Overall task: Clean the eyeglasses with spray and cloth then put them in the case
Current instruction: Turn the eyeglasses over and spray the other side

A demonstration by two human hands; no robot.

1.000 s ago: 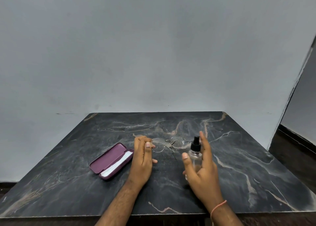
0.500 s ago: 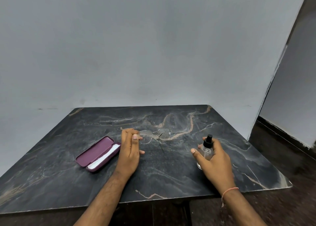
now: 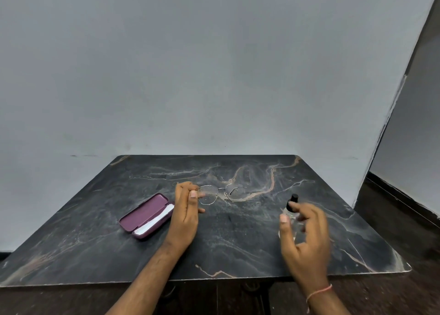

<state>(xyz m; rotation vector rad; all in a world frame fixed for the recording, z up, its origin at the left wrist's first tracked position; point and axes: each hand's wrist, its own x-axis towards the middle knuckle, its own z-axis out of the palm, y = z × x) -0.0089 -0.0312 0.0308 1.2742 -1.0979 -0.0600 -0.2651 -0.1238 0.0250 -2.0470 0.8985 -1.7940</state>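
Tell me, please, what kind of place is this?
Probably a plain room indoors, likely a home. A dark marble-patterned table stands against a bare grey wall, with dark flooring at the right. Nothing marks it as a shop or workshop.

One pair of eyeglasses, one open case, one spray bottle, two hands.

On the desk the open case lies at the left with a cloth in it. The eyeglasses lie to its right, farther back. The spray bottle stands well to their right, nearer the front.
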